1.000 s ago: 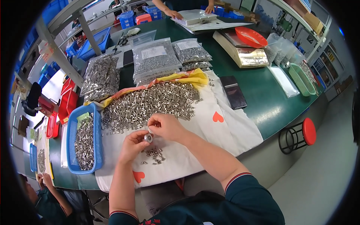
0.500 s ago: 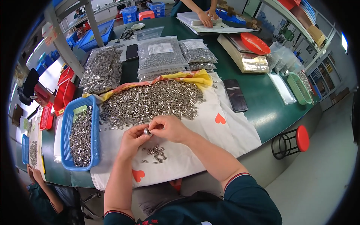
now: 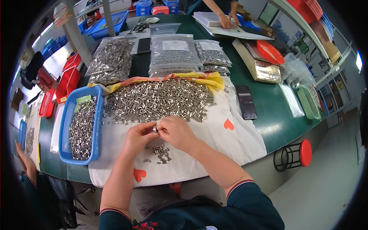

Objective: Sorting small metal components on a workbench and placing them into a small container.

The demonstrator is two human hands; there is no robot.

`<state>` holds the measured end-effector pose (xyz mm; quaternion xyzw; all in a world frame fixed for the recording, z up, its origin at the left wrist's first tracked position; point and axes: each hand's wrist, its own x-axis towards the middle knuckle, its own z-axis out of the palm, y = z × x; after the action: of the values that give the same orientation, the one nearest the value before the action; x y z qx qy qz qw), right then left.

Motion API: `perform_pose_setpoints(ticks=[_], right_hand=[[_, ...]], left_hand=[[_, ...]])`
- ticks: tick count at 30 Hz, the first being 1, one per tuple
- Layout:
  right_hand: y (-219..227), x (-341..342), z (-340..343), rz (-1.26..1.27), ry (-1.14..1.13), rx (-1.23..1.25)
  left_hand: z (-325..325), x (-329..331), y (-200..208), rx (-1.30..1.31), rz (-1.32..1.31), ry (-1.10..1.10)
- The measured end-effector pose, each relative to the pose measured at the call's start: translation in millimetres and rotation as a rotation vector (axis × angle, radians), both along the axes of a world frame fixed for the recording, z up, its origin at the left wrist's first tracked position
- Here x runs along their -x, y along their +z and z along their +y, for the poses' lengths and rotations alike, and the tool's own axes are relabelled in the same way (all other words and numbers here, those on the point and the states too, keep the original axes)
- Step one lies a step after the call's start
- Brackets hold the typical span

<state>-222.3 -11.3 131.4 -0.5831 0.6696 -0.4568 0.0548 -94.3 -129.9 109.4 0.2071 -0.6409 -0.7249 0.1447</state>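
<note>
Between thumb and fingers my left hand point(image 3: 138, 136) holds a small shiny metal ring-shaped piece point(image 3: 155, 129). My right hand point(image 3: 175, 132) is closed in a pinch right beside that piece; whatever its fingertips grip is hidden. Both hands are over a white cloth point(image 3: 203, 153) with red hearts. Beyond them spreads a wide heap of short metal cylinders point(image 3: 161, 99), its far side edged by a yellow and orange cloth point(image 3: 212, 79). A small loose group of the same cylinders point(image 3: 161, 153) lies just nearer than my hands.
At left, a blue basket point(image 3: 62, 152) contains many cylinders. Bags of metal parts point(image 3: 111, 59) and labelled bags point(image 3: 174, 57) line the back. A dark phone point(image 3: 245, 102) lies right of the cloth. Co-workers' hands show at the far papers point(image 3: 224, 21) and left edge. A red stool point(image 3: 305, 153) stands right.
My hands stay together at the ring-shaped piece, which has turned slightly between the fingers. The whole view has shifted a little. The co-worker's hands at far left have moved.
</note>
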Motion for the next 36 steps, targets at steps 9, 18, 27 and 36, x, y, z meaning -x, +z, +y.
perform_pose_setpoints(ticks=[9,18,27,36], right_hand=[[9.3,13.8,10.6,-0.333,0.108,-0.303],[11.5,39.8,9.3,-0.532,0.067,-0.375],[-10.9,30.4,-3.2,0.127,-0.209,-0.255],[-15.8,21.4,-7.9,0.370,-0.221,-0.357]], left_hand=[[1.3,-4.2,7.5,-0.100,-0.055,-0.118],[4.8,0.4,14.8,-0.168,-0.057,-0.189],[10.7,-6.9,19.5,0.186,-0.154,-0.371],[9.9,-0.4,17.2,0.051,-0.117,-0.291]])
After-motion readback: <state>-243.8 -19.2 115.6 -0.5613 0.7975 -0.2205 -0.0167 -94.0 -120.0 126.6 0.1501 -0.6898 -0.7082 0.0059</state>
